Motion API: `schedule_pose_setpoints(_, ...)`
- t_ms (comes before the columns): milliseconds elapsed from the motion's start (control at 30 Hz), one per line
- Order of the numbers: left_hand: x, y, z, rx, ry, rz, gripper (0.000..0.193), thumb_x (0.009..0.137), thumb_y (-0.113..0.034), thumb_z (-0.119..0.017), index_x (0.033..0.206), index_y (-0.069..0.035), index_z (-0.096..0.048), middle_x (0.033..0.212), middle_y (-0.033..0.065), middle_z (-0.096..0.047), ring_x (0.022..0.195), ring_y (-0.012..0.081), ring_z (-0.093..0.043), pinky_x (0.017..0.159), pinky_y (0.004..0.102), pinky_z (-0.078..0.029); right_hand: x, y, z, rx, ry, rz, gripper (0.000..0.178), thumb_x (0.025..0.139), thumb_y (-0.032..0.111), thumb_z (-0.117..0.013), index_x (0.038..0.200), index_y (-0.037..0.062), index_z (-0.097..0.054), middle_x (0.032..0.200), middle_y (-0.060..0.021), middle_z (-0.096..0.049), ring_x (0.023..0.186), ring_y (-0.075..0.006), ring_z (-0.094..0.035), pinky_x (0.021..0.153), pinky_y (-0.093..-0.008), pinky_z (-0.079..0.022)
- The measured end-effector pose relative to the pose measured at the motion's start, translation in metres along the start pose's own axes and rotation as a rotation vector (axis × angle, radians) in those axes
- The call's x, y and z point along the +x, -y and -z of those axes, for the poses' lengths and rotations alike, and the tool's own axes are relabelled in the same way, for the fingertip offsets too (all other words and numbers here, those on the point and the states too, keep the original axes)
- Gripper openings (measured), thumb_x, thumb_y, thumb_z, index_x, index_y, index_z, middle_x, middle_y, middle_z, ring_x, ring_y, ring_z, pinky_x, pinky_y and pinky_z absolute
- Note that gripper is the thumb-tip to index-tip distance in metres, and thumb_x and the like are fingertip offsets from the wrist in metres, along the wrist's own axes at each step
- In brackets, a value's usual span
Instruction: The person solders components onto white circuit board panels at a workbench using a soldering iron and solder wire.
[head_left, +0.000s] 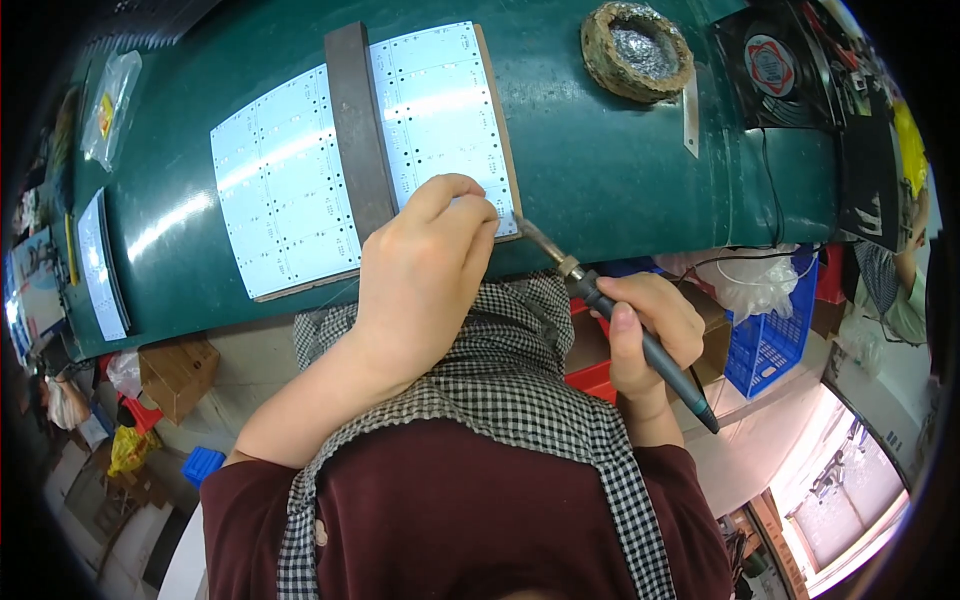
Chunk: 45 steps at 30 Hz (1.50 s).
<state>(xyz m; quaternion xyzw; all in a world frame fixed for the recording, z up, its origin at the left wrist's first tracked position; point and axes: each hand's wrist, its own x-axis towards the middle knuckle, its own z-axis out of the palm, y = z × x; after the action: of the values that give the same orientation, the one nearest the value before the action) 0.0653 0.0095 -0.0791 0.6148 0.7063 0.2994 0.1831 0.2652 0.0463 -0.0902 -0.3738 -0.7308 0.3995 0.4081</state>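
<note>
maroon shirt (450, 510) and checked apron (490, 410) lie nearest us in the head view. our right hand (655, 325) closes around the soldering iron (667, 367), its tip by the near right corner of a white circuit-board panel (432, 100). our left hand (420, 265) bunches its fingers over that corner; we cannot tell what they grip. the panel lies on the green table (560, 180), a dark bar (360, 130) across it. we judge it light, stiff and slick, best held by its edges; the iron seems light, safest by its handle.
</note>
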Motion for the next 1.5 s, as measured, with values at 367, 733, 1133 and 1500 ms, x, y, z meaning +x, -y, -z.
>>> schedule_pose_setpoints(367,0.004,0.010,0.037,-0.201,0.100,0.074,0.008,0.076,0.000,-0.065,0.082,-0.001,-0.059,0.092,0.0109,-0.063,0.070,0.0286,-0.062,0.061,0.0330,-0.051,-0.003,0.000,-0.005,0.077,-0.174,-0.005,0.020,0.077,0.001,-0.063,0.095,-0.0038,-0.058,0.082,-0.0136,-0.061,0.066,-0.0171,-0.057,0.062,-0.0261,-0.045)
schedule_pose_setpoints(733,0.075,0.047,0.075,-0.095,-0.048,0.291,0.010,0.085,-0.008,-0.058,0.089,0.002,-0.057,0.082,0.0142,-0.058,0.066,0.0250,-0.055,0.063,0.0339,-0.045,0.087,0.006,-0.053,0.150,-0.071,-0.075,0.023,0.077,0.002,-0.070,0.099,-0.0033,-0.066,0.084,-0.0107,-0.067,0.073,-0.0145,-0.063,0.067,-0.0235,-0.050)
schedule_pose_setpoints(1133,0.075,0.061,0.051,0.186,-0.256,0.014,0.005,0.076,0.000,-0.062,0.081,0.001,-0.061,0.092,0.0116,-0.062,0.072,0.0292,-0.062,0.062,0.0363,-0.051,0.113,-0.001,-0.071,0.018,0.013,0.083,0.014,0.077,0.001,-0.070,0.091,-0.0005,-0.067,0.079,-0.0127,-0.066,0.066,-0.0192,-0.063,0.060,-0.0254,-0.049)
schedule_pose_setpoints(1500,0.081,0.053,0.047,0.332,-0.172,0.027,0.005,0.074,0.001,-0.061,0.079,0.001,-0.060,0.097,0.0131,-0.060,0.072,0.0289,-0.062,0.060,0.0368,-0.051,0.118,-0.005,-0.077,0.003,0.022,0.092,0.014,0.076,0.000,-0.070,0.090,-0.0001,-0.067,0.076,-0.0106,-0.066,0.063,-0.0173,-0.062,0.056,-0.0252,-0.049)
